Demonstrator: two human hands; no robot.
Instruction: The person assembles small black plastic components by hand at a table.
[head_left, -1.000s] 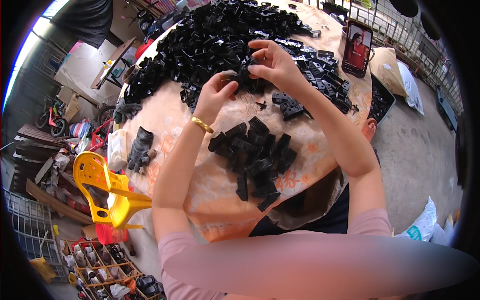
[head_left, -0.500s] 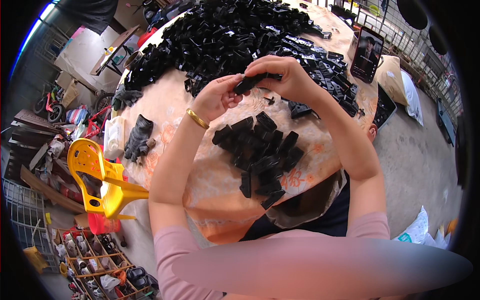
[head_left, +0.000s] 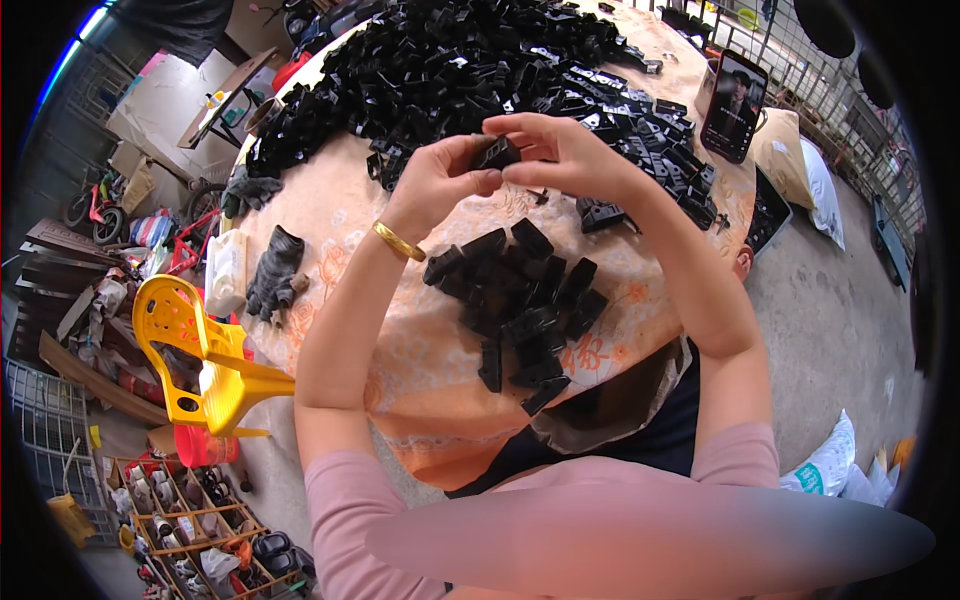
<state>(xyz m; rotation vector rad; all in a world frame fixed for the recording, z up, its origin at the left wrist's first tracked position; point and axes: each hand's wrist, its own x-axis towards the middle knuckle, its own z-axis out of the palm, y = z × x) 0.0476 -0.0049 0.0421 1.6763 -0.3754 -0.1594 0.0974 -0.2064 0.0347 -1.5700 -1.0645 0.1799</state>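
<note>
Over the table's middle, my left hand [head_left: 442, 182] is closed round a small black plastic part [head_left: 497, 153], thumb stretched along its near side. My right hand [head_left: 562, 158] curls about the same part from the other side, its fingers arched over the top and its thumb close to my left thumb. The fingers hide much of the part. Nearer my body lies a small heap of similar black plastic pieces [head_left: 515, 300] on the orange flowered tablecloth [head_left: 400, 385]. A much larger mound of black pieces [head_left: 440, 75] covers the far side.
A phone [head_left: 735, 107] stands upright at the table's right edge. Dark gloves [head_left: 275, 272] lie at the left, beside a white package [head_left: 227, 270]. An open bag [head_left: 630, 405] sits at my lap, and a yellow chair [head_left: 225, 390] stands left of the table.
The black part has been turned between my hands, so an end with openings now shows. My left hand has rotated and its fingers have closed further round the part; both thumbs have come closer together.
</note>
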